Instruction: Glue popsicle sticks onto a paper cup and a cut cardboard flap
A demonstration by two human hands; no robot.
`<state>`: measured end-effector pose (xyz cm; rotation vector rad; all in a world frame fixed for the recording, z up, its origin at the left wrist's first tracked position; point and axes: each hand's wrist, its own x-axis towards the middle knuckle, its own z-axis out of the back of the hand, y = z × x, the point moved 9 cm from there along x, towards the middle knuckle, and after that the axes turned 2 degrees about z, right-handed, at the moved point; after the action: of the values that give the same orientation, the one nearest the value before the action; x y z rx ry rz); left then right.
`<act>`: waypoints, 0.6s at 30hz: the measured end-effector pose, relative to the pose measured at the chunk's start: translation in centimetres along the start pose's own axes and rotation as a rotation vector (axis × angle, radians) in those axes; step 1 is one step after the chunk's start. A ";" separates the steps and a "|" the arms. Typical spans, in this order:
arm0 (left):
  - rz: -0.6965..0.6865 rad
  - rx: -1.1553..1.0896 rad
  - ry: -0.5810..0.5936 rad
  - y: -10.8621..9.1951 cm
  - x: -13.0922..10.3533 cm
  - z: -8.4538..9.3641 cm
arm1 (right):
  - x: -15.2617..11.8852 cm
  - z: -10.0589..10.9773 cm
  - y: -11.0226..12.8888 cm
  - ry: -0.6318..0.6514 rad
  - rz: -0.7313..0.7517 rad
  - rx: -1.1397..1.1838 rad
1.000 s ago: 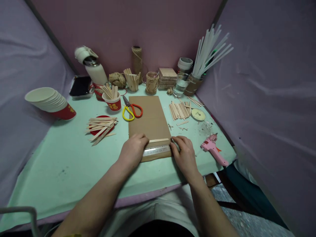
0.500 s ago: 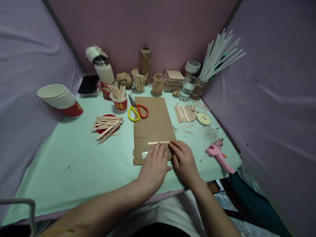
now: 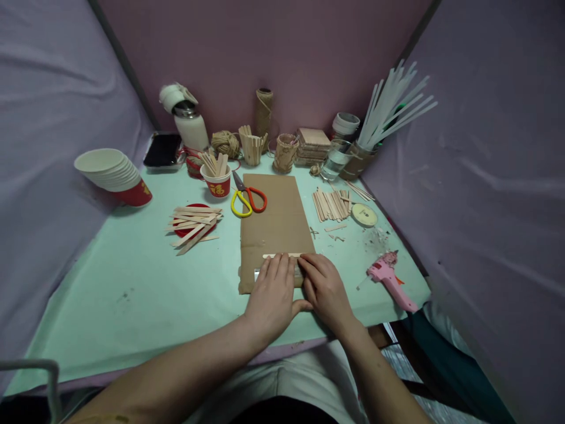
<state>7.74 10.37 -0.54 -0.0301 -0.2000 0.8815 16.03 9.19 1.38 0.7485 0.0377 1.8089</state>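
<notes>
Across the back of the pale green surface (image 3: 159, 306) stand a white bottle (image 3: 190, 132), a twine ball (image 3: 225, 144), a twine cone (image 3: 263, 112), a stack of wooden squares (image 3: 312, 147), a water glass (image 3: 336, 162) and a bundle of white rods (image 3: 391, 109). On the left are nested paper cups (image 3: 110, 174), a loose heap of sticks (image 3: 194, 224) on a red plate, and a red-and-white cup (image 3: 218, 188) full of more sticks. On the right lie a row of sticks (image 3: 331, 206), a round yellowish disc (image 3: 364, 215) and a pink glue gun (image 3: 386, 274). The scissors (image 3: 243, 190) overlap the left edge of the cardboard (image 3: 276, 224).

A single wooden stick (image 3: 268, 256) lies crosswise near the cardboard's front end, just beyond a clear ruler (image 3: 257, 274). The left hand (image 3: 271, 294) rests flat over the ruler, hiding much of it, fingers straight and close together, fingertips at the stick, thumb spread toward the other hand. The right hand (image 3: 324, 285) is curled, its fingertips at the stick's right end; whether they pinch it cannot be told.
</notes>
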 end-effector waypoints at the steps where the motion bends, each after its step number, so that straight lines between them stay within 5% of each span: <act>1: 0.005 -0.004 0.005 0.1 0.0 0.0 | 0.0 0.0 0.0 -0.003 -0.004 0.001; 18: 0.021 -0.019 0.013 0.2 0.2 -0.2 | -0.3 -0.1 -0.4 -0.024 -0.020 0.038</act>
<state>7.74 10.65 -0.72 -0.0558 -0.1966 0.8999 16.39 9.14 1.06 0.7937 0.0640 1.7844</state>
